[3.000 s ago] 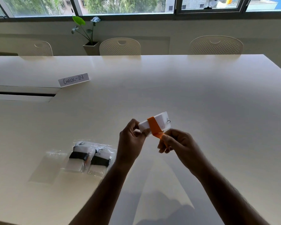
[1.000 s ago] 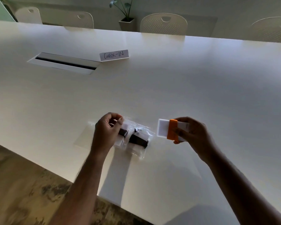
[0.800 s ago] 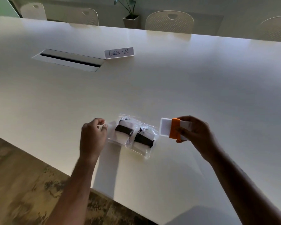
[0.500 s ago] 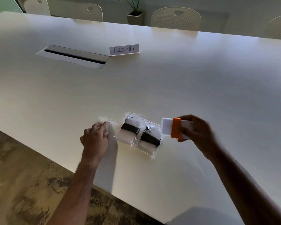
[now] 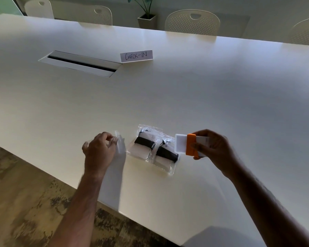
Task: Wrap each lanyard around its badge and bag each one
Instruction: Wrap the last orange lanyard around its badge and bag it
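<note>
My right hand (image 5: 213,148) holds a white badge (image 5: 180,142) with an orange lanyard (image 5: 191,144) wound around its middle, just above the table. Left of it lie two bagged badges, each white with a black lanyard band: one bagged badge (image 5: 144,143) sits on the left and the other bagged badge (image 5: 165,155) on the right, partly under the held badge. My left hand (image 5: 99,148) pinches the edge of an empty clear bag (image 5: 119,144) and lifts it off the table, to the left of the bagged pair.
The white table (image 5: 185,97) has its near edge running diagonally below my arms, with patterned floor (image 5: 25,202) beyond it. A "CHECK-IN" card (image 5: 136,56) and a cable slot (image 5: 80,63) lie farther back. Chairs (image 5: 192,22) and a potted plant (image 5: 147,18) stand behind the table.
The right hand finished wrapping the orange lanyard and now holds the badge alone. The left hand let go of it, reached left past the bagged badges and pinched up the empty bag.
</note>
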`<state>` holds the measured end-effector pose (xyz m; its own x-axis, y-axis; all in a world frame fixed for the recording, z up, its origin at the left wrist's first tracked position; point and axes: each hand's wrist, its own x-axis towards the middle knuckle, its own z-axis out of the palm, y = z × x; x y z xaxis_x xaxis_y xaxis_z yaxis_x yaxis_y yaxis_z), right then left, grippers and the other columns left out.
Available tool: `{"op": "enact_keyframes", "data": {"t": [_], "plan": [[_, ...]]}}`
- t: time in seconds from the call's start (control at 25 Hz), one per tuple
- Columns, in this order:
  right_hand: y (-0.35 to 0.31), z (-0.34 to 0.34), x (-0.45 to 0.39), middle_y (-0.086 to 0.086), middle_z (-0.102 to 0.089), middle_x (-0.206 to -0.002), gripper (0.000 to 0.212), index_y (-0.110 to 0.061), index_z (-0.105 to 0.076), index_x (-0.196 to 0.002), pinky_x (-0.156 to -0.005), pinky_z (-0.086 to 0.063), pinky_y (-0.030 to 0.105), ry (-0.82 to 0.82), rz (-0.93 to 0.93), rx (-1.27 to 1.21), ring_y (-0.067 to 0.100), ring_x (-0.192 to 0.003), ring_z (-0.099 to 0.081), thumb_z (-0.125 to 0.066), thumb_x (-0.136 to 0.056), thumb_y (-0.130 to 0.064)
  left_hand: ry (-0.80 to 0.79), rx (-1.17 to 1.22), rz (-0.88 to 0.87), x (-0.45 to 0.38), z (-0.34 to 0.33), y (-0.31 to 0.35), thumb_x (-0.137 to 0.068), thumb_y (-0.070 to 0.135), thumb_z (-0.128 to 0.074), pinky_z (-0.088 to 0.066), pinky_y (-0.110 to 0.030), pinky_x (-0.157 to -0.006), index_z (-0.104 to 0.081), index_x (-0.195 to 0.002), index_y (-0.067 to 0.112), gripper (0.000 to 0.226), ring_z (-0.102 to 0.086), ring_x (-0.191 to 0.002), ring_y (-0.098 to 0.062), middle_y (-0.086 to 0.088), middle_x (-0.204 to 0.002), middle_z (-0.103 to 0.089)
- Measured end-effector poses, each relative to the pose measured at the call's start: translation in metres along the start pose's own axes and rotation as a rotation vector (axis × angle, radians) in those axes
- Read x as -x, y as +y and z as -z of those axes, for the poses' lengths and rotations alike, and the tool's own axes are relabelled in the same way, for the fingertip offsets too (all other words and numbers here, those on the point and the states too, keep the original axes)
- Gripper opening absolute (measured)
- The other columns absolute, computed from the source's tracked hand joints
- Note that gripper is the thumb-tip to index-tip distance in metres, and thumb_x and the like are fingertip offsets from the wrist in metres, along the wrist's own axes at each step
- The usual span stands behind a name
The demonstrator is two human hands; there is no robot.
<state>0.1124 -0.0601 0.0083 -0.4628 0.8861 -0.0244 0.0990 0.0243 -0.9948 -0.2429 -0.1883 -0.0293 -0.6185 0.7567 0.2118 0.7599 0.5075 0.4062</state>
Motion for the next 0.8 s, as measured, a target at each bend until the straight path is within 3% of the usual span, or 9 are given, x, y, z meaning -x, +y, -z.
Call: {"op": "enact_keyframes", "data": {"t": [0.12, 0.32, 0.6, 0.8], "plan": [[0.000, 0.000, 0.001, 0.006, -0.076, -0.090, 0.024, -0.023, -0.078, -0.098, -0.066, -0.066, 0.051, 0.003, 0.001, -0.008, 0.029, -0.074, -0.075, -0.080, -0.087, -0.002, -0.006, -0.073, 0.029, -0.008, -0.001, 0.008, -0.087, 0.055, -0.074, -0.043, -0.057, -0.100, -0.063, -0.090, 0.023, 0.034, -0.069, -0.083, -0.029, 0.004, -0.090, -0.070], [-0.002, 0.002, 0.005, 0.006, -0.077, -0.090, 0.024, -0.024, -0.079, -0.097, -0.064, -0.066, 0.046, 0.013, 0.003, -0.020, 0.028, -0.072, -0.074, -0.080, -0.087, -0.002, -0.039, -0.165, 0.054, -0.005, -0.003, 0.015, -0.087, 0.038, -0.075, -0.038, -0.059, -0.103, -0.065, -0.086, 0.020, 0.021, -0.068, -0.090, -0.038, -0.004, -0.092, -0.069], [-0.003, 0.003, 0.008, 0.010, -0.077, -0.090, 0.024, -0.024, -0.079, -0.097, -0.065, -0.066, 0.048, 0.023, -0.003, -0.023, 0.031, -0.070, -0.075, -0.080, -0.087, -0.002, -0.050, -0.219, 0.028, -0.002, -0.002, 0.022, -0.085, 0.044, -0.076, -0.043, -0.051, -0.091, -0.062, -0.080, 0.018, 0.030, -0.068, -0.082, -0.036, -0.005, -0.085, -0.068], [-0.005, 0.001, 0.010, 0.009, -0.076, -0.089, 0.024, -0.023, -0.079, -0.097, -0.064, -0.066, 0.045, 0.030, -0.008, -0.022, 0.030, -0.069, -0.074, -0.080, -0.087, -0.002, -0.054, -0.255, 0.066, -0.001, -0.003, 0.026, -0.088, 0.029, -0.069, -0.045, -0.056, -0.094, -0.065, -0.081, 0.016, 0.015, -0.068, -0.079, -0.038, -0.009, -0.083, -0.068]]}}
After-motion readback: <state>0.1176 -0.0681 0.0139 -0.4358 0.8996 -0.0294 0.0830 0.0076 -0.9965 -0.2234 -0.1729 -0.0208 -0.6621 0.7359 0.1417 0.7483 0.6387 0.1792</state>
